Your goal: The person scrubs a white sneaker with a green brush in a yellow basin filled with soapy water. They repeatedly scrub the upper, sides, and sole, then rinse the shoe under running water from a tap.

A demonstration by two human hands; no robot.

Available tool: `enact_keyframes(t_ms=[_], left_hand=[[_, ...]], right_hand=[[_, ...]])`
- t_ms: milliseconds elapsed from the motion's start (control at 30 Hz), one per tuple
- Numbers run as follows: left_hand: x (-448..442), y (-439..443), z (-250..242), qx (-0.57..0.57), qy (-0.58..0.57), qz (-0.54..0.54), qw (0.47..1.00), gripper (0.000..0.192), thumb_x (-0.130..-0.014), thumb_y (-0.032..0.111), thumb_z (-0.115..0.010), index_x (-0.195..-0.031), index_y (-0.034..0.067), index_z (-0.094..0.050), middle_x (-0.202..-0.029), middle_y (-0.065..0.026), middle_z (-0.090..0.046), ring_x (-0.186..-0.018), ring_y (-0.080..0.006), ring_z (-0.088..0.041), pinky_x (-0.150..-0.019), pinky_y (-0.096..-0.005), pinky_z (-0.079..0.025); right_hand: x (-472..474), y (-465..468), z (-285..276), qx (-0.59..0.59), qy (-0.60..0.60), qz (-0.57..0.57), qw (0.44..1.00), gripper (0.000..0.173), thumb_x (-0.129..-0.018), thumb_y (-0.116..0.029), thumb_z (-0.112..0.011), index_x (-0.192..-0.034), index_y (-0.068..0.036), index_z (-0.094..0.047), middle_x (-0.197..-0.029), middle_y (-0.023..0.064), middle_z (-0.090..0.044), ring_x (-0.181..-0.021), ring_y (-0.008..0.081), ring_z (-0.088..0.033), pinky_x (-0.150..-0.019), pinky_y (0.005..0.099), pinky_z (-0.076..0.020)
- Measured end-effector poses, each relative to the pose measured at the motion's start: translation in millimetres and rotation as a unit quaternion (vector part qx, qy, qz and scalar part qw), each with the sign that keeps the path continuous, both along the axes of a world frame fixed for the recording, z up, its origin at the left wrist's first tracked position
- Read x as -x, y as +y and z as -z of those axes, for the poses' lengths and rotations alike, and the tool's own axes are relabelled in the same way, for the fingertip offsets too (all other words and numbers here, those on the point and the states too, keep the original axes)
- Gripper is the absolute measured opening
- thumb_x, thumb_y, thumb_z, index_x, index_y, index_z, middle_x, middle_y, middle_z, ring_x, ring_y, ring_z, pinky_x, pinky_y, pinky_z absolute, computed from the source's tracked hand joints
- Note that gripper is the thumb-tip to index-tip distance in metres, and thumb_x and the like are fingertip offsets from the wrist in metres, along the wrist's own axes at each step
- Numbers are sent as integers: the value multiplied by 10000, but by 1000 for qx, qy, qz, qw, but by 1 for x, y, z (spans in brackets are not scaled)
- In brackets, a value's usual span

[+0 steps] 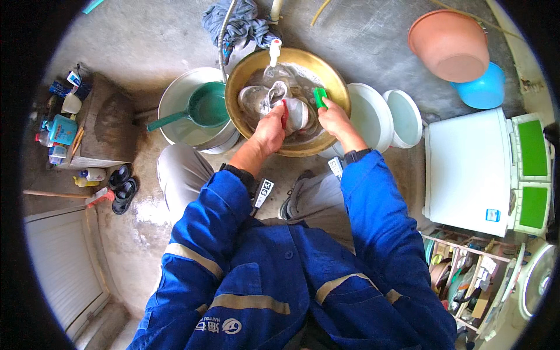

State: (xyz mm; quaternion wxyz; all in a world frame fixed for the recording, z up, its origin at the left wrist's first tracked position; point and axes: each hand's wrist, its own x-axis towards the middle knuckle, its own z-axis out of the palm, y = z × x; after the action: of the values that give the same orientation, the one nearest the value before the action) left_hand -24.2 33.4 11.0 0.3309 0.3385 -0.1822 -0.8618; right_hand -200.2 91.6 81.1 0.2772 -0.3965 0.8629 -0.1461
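A brass-coloured metal basin (339, 87) stands before me with murky, sudsy water in it. My left hand (269, 130) grips a wet shoe (297, 114) with a light toe and a red part, over the water. Close to the basin's right side, my right hand (336, 120) holds a green brush (320, 97), apart from the shoe; its bristles are hidden. Another pale, wet item, perhaps a second shoe (253, 98), lies in the water to the left. A white tap with a red mark (274, 51) juts over the basin's far rim.
Left of the basin, a green dipper (209, 105) rests in a white bucket (168, 105). Two white buckets of water (369, 111) (403, 118) stand to the right, before a white cabinet (466, 170). A grey cloth (234, 22) hangs behind the tap.
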Motion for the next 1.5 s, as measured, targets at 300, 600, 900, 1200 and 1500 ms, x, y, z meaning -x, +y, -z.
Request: enact_keyframes(t_ms=[300, 600, 900, 1200, 1500], left_hand=[[-9, -4, 4, 40, 60, 106, 992, 189, -1073, 181, -564, -1208, 105, -672, -1122, -10, -706, -1016, -177, -640, -949, -332, -495], [-5, -2, 2, 57, 109, 61, 991, 280, -1107, 103, -491, -1359, 49, -600, -1277, -75, -685, -1183, -201, -645, -1080, -351, -492], [-5, 1, -5, 105, 45, 101, 988, 293, -1108, 107, -497, -1375, 60, -607, -1245, -47, -696, -1150, -156, -628, -1036, -318, -483], [-6, 24, -11, 527, -293, 209, 770, 396, -1017, 150, -583, -1408, 92, -611, -1133, -228, -720, -1055, -334, -707, -961, -414, -537], [-21, 20, -29, 563, -335, 317, 686, 415, -939, 151, -503, -1337, 155, -621, -1070, -282, -700, -1050, -431, -685, -946, -495, -525]], right_hand=[[-1, 21, 6, 140, 1, -30, 990, 487, -1049, -262, -569, -1529, -182, -551, -1179, 219, -736, -952, 289, -718, -852, 391, -551], [-71, 77, -3, 270, 14, -102, 957, 511, -1056, -227, -524, -1561, -168, -474, -1065, 331, -693, -940, 513, -683, -809, 563, -558], [-67, 70, 3, 220, 44, -78, 971, 506, -1060, -249, -526, -1563, -217, -483, -962, 336, -686, -886, 516, -679, -764, 569, -538], [-8, 28, 15, 216, -61, -45, 973, 566, -1023, -343, -610, -1522, -89, -528, -1327, 323, -647, -1268, 427, -634, -1075, 434, -495], [-1, -9, 22, 51, -37, -76, 995, 519, -814, -447, -833, -1029, 16, -746, -988, 260, -757, -973, 416, -739, -869, 457, -573]])
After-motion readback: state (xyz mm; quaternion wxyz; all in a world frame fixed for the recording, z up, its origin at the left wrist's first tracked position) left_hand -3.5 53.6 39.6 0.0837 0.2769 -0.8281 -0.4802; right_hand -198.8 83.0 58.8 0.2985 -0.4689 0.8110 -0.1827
